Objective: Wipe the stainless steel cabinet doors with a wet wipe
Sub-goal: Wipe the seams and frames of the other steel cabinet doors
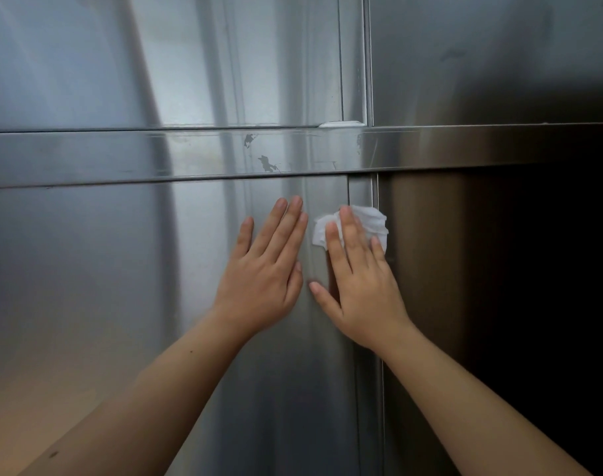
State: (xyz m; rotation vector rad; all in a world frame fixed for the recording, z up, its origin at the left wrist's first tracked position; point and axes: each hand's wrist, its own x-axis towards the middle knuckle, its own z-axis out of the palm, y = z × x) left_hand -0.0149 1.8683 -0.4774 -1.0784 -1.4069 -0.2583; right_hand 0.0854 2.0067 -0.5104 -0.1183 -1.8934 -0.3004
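Note:
A stainless steel cabinet fills the view, and its lower left door [104,286] is the one under my hands. My left hand [265,266] lies flat against that door with straight fingers, close to its right edge. Just to the right, my right hand [358,280] presses a crumpled white wet wipe [368,221] against the door with straight fingers, near the vertical seam. The wipe sticks out above and beside my fingertips. Both hands sit a little below the horizontal steel rail [190,156].
The rail carries a few dark scuff marks [267,163]. Above it are the upper left door [156,60] and upper right door [492,56], split by a vertical seam. The lower right door [482,269] lies in dark shadow.

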